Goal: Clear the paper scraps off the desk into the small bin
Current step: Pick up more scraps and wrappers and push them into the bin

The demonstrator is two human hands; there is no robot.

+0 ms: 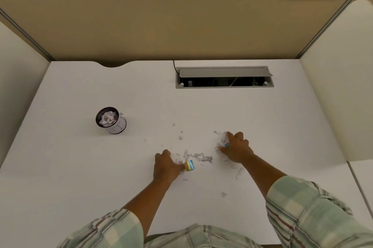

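Plaid sleeves [306,213] in pale green and cream fill the bottom edge of the frame, rolled back from both forearms. The left hand [166,168] lies knuckles-up on the white table [80,177] at lower centre, its grip narrowed on a small yellow-and-blue paper piece [190,165] at its fingertips. The right hand [236,149], right of centre, is cupped over a bunch of white scraps, its grip closed around them with a blue bit [226,145] showing between the fingers. The paper scraps [198,157] are tiny, torn, irregular white-grey flakes, scattered thinly across the smooth matte tabletop between and around both hands, a few straying up toward the centre and one lying alone at lower right [223,194]. At centre left, well apart from the hands, stands the small bin [111,120]: a round black mesh cup wrapped in a white paper label, holding crumpled white paper [108,119]. Near the table's far edge an open grey cable hatch [224,77] shows dark wiring.
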